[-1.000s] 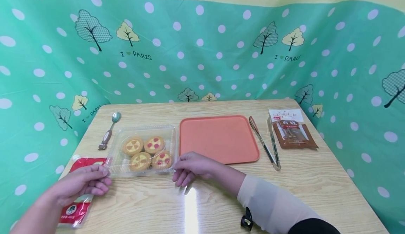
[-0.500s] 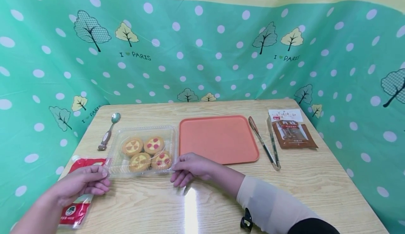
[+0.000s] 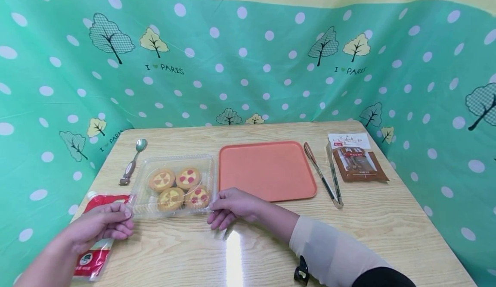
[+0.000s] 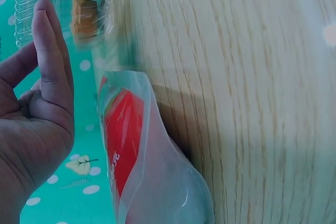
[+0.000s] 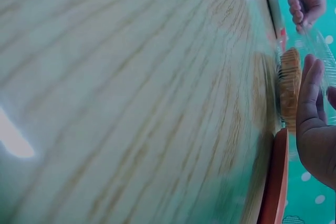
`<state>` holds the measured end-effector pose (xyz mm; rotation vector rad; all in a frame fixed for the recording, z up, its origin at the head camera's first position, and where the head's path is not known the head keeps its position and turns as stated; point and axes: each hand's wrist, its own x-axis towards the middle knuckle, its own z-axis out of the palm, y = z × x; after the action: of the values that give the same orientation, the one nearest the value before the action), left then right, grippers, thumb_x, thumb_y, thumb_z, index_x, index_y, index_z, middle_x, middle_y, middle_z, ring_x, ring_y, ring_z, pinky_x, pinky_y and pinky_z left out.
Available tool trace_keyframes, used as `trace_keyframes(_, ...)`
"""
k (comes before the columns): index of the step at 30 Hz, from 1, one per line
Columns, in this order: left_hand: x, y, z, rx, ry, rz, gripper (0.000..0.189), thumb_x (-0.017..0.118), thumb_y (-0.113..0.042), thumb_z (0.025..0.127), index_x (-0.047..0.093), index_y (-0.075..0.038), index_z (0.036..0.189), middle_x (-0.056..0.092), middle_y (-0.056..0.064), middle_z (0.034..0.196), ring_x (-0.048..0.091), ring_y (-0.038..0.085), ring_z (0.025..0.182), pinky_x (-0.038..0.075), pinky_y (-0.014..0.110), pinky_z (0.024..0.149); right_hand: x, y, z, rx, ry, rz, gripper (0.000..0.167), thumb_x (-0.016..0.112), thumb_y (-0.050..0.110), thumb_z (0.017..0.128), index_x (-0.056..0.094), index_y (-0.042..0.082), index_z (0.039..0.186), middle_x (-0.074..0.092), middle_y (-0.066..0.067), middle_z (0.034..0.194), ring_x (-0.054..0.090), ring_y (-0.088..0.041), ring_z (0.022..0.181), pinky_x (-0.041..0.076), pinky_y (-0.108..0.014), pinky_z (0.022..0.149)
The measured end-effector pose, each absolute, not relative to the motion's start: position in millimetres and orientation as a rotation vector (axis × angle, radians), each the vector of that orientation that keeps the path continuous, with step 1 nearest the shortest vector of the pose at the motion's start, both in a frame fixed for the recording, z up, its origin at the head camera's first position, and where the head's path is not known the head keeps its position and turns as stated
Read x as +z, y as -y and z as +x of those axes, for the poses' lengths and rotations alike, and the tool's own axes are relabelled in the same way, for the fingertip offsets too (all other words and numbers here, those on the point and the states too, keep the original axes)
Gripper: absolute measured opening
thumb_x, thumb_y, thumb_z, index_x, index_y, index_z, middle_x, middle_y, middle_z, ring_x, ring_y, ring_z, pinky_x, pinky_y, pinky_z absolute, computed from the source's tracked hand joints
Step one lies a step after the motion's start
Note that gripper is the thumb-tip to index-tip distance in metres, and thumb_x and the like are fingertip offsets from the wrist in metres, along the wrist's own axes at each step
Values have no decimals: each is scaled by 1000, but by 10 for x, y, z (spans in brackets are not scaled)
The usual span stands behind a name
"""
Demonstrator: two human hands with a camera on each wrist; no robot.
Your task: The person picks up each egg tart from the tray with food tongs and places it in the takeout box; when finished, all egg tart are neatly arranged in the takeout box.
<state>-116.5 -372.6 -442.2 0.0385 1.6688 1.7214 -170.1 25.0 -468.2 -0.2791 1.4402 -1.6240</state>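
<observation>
A clear plastic clamshell box sits on the left half of the table, with several small round tarts inside, some topped with red pieces. My left hand pinches its near left corner between thumb and fingers. At the near right corner my right hand grips the rim in the same way. Under the left forearm lies a red and white spouted pouch, partly covered by that hand. In the left wrist view the pouch lies below the hand. Both hands reach the box in the right wrist view.
An orange-pink tray lies right of the box, near the right hand. Farther right are metal tongs and a brown packet. A spoon lies at the left. A green polka-dot curtain surrounds the table's back and sides.
</observation>
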Motion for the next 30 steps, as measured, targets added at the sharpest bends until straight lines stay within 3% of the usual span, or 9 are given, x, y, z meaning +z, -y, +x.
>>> trace_keyframes(9, -4428, 3732, -1158, 1717, -1665, 12, 17, 43, -11, 104, 59, -6, 105, 72, 8, 99, 72, 19, 87, 59, 36, 84, -4702, -218, -1669, -1664, -1434, -245, 10, 60, 13, 95, 55, 4, 93, 73, -20, 91, 73, -20, 70, 60, -28, 62)
trace_keyframes(22, -4409, 3721, -1164, 1688, -1701, 37, 19, 43, -12, 104, 59, -2, 106, 71, 10, 99, 71, 18, 86, 59, 36, 83, -4698, -184, -1627, -1714, -1440, -199, 6, 59, 8, 93, 55, 5, 91, 71, -12, 75, 70, -17, 62, 59, -26, 58)
trace_keyframes(30, -4408, 3716, -1169, 1661, -1751, 0, 19, 45, -14, 104, 60, -3, 102, 72, 10, 96, 72, 21, 84, 60, 36, 81, -4701, -170, -1611, -1742, -1448, -172, 10, 56, 3, 91, 53, 6, 82, 70, -12, 72, 69, -16, 58, 58, -24, 55)
